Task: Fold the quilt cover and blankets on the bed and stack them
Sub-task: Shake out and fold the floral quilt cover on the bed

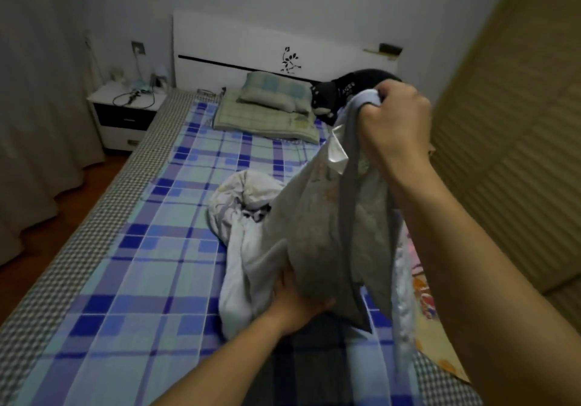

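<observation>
A grey blanket (327,235) hangs above the bed (141,248), which has a blue plaid sheet. My right hand (396,122) is raised and shut on the blanket's top edge. My left hand (295,302) is low, pressed against the blanket's underside, its fingers hidden behind the cloth. A crumpled white quilt cover (242,217) lies on the middle of the bed, partly under the hanging blanket. A colourful patterned blanket (430,320) shows at the bed's right edge, mostly hidden by my right arm.
Two pillows (270,103) and a black plush toy (339,94) lie at the white headboard (251,47). A nightstand (125,113) with cables stands left of the bed. Curtains (37,106) hang at the left, a louvred wardrobe door (515,141) at the right.
</observation>
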Tool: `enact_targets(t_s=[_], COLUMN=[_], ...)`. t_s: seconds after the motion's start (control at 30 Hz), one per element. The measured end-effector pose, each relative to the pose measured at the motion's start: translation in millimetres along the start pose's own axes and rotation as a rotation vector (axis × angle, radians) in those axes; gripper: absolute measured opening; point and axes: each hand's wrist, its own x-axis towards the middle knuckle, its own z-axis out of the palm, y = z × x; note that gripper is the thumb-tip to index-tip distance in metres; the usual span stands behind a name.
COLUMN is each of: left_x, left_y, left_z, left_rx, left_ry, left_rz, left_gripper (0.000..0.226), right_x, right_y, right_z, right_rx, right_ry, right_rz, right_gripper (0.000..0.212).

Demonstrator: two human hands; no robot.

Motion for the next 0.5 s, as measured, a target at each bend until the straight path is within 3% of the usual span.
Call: enact_targets(t_s=[0.1,0.2,0.27,0.4,0.5], left_x=[-3.3,-12.5,-14.6,-35.5,-12.5], left_y=[26.5,60.2,78.1,123.2,134.4], left_z=[0.1,-23.5,-39.2,-78.4,-117.6], left_rx=[-0.166,-0.432,-0.484,-0.284,-0.187], left_ry=[0.101,0.403,0.62,0.872,0.868], left_rz=[-0.021,-0.122,-0.052,0.303,0.163], left_gripper=[0.129,0.125,0.121,0.096,0.076], right_x=[13.6,16.2,15.2,10.3,4.1], right_y=[-17.1,-32.1,-40.3,-52.9,-60.2], right_z=[-1.0,-3.6,-5.5,-1.1,7.1], right_rx=[-0.106,-0.129,-0.13,-0.164,-0.133], right_ry=[-0.048,-0.095,-0.123,-0.186,-0.19], right_rz=[0.006,-0.011,-0.052,-0.133,-0.183], right_gripper=[0.022,0.016,0.015,0.015,0.021])
